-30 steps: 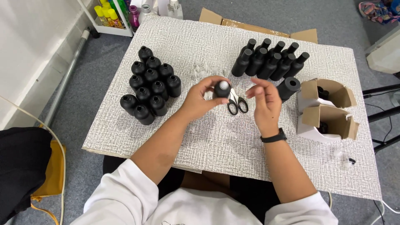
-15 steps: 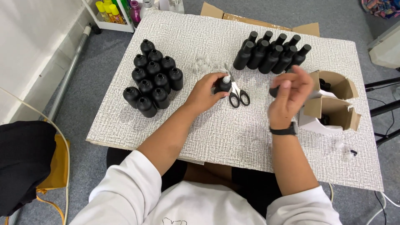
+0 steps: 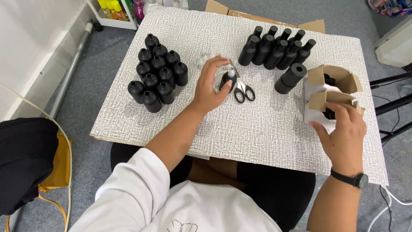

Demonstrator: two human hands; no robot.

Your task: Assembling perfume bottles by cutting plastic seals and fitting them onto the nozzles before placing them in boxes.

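Black plastic made up nearly everything on the textured white table point(image 3: 266, 124). Near the middle of the frame, a small black bottle point(image 3: 226, 80) with a pale nozzle was gripped upright in the left hand point(image 3: 209, 86), the thumb and fingers curled around its sides. Just to the right of that bottle, a pair of black-handled scissors point(image 3: 241, 86) was laid flat on the table, blades pointing toward the upper part of the frame. At the right edge, the right hand point(image 3: 343, 133) was placed on the near side of a small open cardboard box point(image 3: 328, 92), its fingers spread over a flap and the white wall; whether anything was pinched in them could not be told. Dark pieces were seen inside the box. In the upper left, a cluster of open black bottles point(image 3: 156, 73) was stood together. In the upper right, capped black bottles point(image 3: 277, 45) were grouped, with one bottle lying on its side point(image 3: 290, 78) just below them.
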